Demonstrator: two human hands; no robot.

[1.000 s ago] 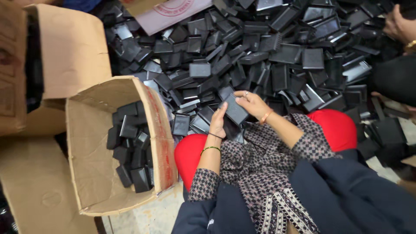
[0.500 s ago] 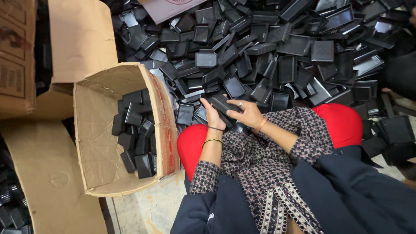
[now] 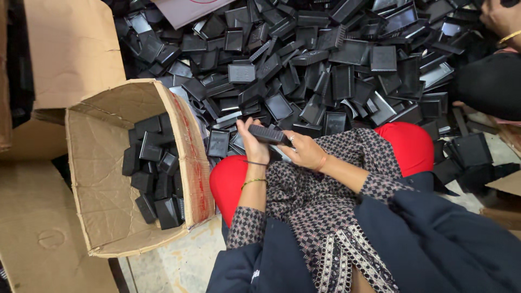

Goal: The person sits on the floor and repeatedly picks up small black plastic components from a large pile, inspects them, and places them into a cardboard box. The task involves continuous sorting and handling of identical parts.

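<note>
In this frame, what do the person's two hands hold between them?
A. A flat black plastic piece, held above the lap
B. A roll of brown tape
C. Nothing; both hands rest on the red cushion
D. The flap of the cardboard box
A: the left hand and right hand grip a flat black plastic piece between them, apart from the cardboard box.

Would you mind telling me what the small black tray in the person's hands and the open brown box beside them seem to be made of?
The small black rectangular tray, held between the left hand and right hand, looks like moulded plastic: thin walls, ribbed edge, dull sheen. The open brown box appears to be corrugated cardboard: matte, fibrous, with creased, bent flaps.
</note>
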